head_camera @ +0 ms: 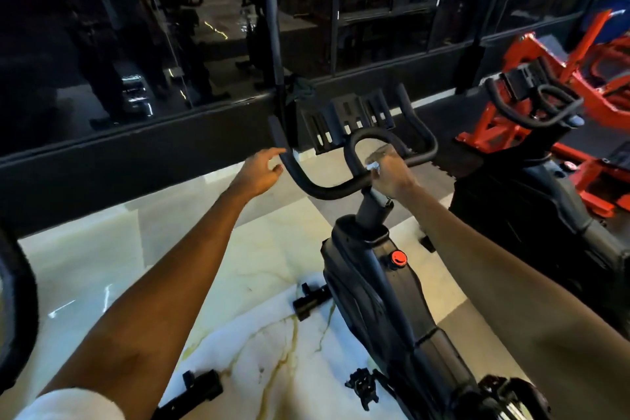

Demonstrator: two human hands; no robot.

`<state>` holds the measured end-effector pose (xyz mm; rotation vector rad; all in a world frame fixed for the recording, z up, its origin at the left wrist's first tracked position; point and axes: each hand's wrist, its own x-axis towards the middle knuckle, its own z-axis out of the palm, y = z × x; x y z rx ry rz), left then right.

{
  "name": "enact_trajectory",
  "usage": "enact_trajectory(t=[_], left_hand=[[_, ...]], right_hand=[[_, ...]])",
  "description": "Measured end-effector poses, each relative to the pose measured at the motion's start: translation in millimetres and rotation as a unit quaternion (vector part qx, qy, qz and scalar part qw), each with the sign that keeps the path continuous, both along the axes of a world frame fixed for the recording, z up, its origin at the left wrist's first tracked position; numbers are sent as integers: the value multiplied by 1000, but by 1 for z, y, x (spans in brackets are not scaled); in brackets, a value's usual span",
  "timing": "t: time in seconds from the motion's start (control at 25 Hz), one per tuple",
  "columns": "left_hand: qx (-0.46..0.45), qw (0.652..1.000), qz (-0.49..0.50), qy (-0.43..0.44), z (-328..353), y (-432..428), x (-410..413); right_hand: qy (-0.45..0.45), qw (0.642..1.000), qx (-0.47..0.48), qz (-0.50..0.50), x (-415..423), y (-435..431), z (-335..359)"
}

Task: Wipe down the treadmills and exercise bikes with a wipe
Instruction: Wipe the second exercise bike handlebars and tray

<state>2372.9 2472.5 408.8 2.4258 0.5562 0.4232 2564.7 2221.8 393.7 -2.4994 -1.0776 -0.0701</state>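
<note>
1. A white wipe [373, 166] is seen crumpled against the middle of the black handlebar [324, 193] of the nearest exercise bike [375, 293], where the central loop meets the crossbar, above the stem.
2. The wipe is gripped by the right hand [390, 177]. Its fingers are curled together round the wipe and pressed on the bar, so only a small part of the wipe is shown.
3. The left hand [260, 173] is held at the left bend of the handlebar, with nothing in it. Its fingers are relaxed and loosely spread, the forefinger stretched towards the bar; whether contact is made cannot be told.
4. A slotted black holder [344, 119] is mounted ahead of the handlebar, and a red knob [398, 257] is set on the frame below the stem.
5. The bike is stood on a pale marble floor [238, 283], with a pedal [308, 304] noted at its left.
6. A second bike [535, 204] is placed to the right, with red equipment [603, 78] behind it. A dark glass wall [136, 44] is observed ahead.
</note>
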Motion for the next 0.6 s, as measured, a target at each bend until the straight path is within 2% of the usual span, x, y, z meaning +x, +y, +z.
enact_trajectory(t=[0.08, 0.24, 0.32, 0.4, 0.52, 0.6], left_hand=[[66, 996, -54, -3, -12, 7, 21], [121, 984, -131, 17, -33, 10, 52], [126, 974, -179, 50, -46, 13, 60], [123, 967, -214, 66, -60, 20, 66], [131, 961, -237, 47, -70, 33, 72], [132, 960, -244, 41, -71, 36, 74]], right_hand=[[3, 1000, -5, 11, -1, 10, -11], [6, 998, 54, 10, -10, 27, -24], [9, 996, 84, 7, -10, 32, -35], [6, 997, 76, 24, -6, 33, -50], [-12, 995, 85, 48, 8, 33, -68], [-39, 993, 104, 28, 13, 28, -75]])
